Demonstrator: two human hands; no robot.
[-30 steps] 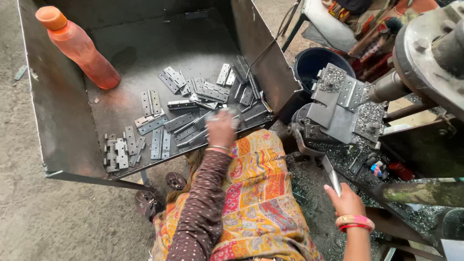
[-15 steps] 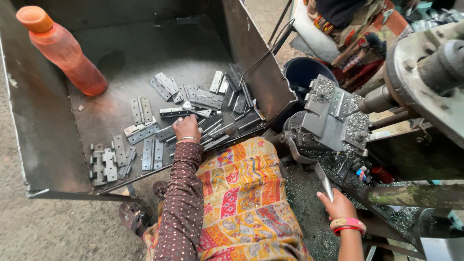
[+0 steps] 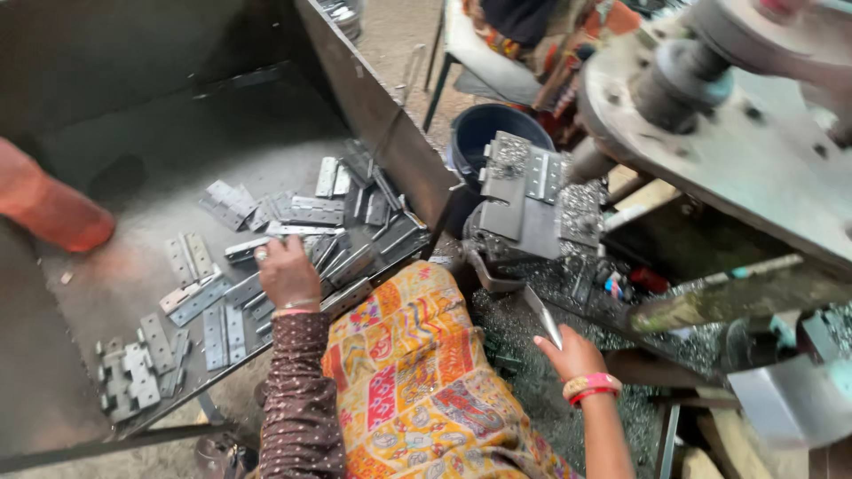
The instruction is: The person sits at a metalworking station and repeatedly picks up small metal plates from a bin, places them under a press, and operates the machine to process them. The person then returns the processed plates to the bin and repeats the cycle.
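Observation:
My left hand [image 3: 286, 270] rests palm down on a heap of grey metal hinges [image 3: 293, 231] inside a large steel tray [image 3: 373, 115], its fingers curled over the pieces; whether it grips one I cannot tell. My right hand [image 3: 572, 355], with pink and red bangles at the wrist, holds a flat metal strip [image 3: 541, 318] that points up toward the machine. More hinges [image 3: 133, 372] lie in a small pile at the tray's near left corner. My patterned cloth lap [image 3: 417, 381] lies between both arms.
An orange bottle [image 3: 49, 208] stands at the tray's left edge. A metal jig [image 3: 532, 200] sits on the machine, with metal shavings [image 3: 568, 284] below it. A large round machine wheel [image 3: 710, 106] fills the upper right. A dark bucket [image 3: 488, 133] stands behind.
My left hand slid leftward over the hinges in the tray. My right hand stayed low with the strip. The view shifted right and closer.

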